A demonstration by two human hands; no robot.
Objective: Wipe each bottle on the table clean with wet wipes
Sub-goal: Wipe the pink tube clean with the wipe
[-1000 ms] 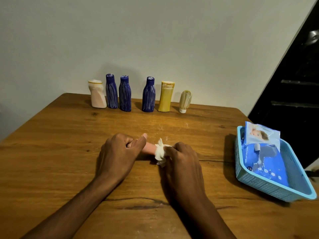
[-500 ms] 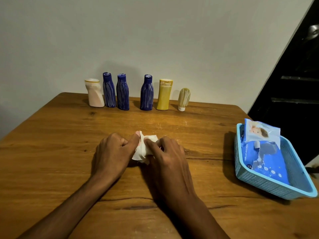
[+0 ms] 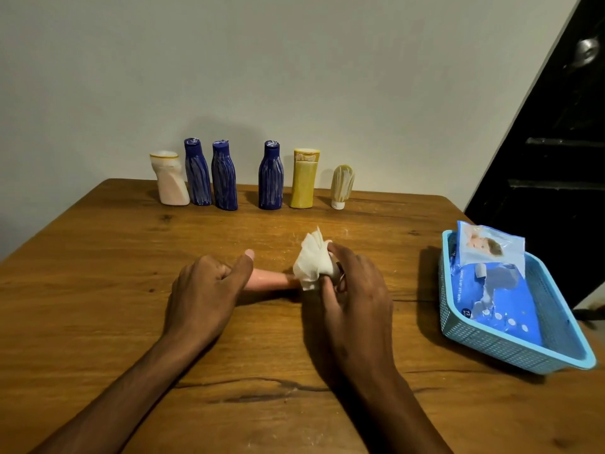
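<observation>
We see the left hand (image 3: 209, 290) curled round one end of a pink bottle (image 3: 268, 279), thumb raised along its top, the bottle lying sideways just above the wooden table (image 3: 98, 290). The right hand (image 3: 352, 290) pinches a white wipe (image 3: 311, 262) bunched round the bottle's other end; the bare pink middle shows between the two hands. Compared with half a second ago, the wipe has slid rightward, away from the left thumb, uncovering that middle. To the right, a light-blue basket (image 3: 491, 348) holds a blue wipes pack (image 3: 494, 293), with a paler pack (image 3: 489, 249) leaning on its far rim. Along the far edge stand six bottles: a white one (image 3: 170, 180), three dark-blue ones (image 3: 198, 173) (image 3: 224, 176) (image 3: 270, 176), a yellow one (image 3: 304, 180) and a small cream one (image 3: 342, 186).
</observation>
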